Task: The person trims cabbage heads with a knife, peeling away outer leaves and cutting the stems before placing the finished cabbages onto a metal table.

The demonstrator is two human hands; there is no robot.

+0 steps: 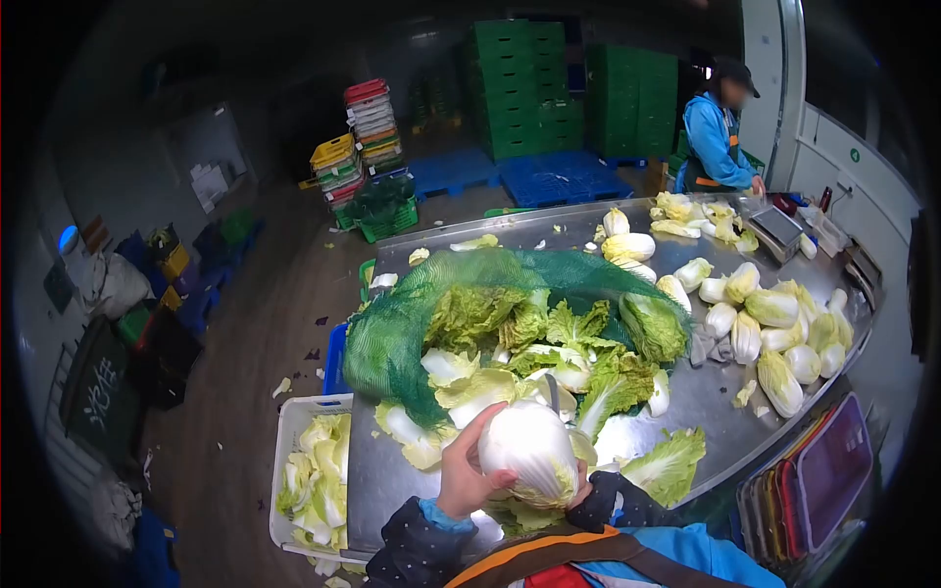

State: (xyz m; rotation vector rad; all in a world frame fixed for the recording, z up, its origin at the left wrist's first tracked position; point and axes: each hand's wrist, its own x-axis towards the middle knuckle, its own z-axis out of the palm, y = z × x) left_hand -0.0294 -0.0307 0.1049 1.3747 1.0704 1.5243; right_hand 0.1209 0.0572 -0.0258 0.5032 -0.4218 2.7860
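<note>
A white, trimmed napa cabbage [529, 453] is held in front of me, its pale base turned up toward the camera. My left hand [465, 472] is closed around its left side, thumb across the front. Against the cabbage's right side is my right hand [582, 468], mostly hidden behind it. A narrow grey knife blade [553, 393] sticks up just past the cabbage, close to my right fingers; its handle is out of sight. Loose outer leaves [480, 392] lie beyond my hands, by a green mesh sack [392, 328] with more leafy cabbage [655, 326] at its opening.
Trimmed cabbages [774, 309] are heaped on the right of the metal table [706, 431]. A white crate [284, 490] of leaves stands at left, stacked crates [814, 480] at right. A scale [776, 235] and a co-worker [716, 142] are at the far end.
</note>
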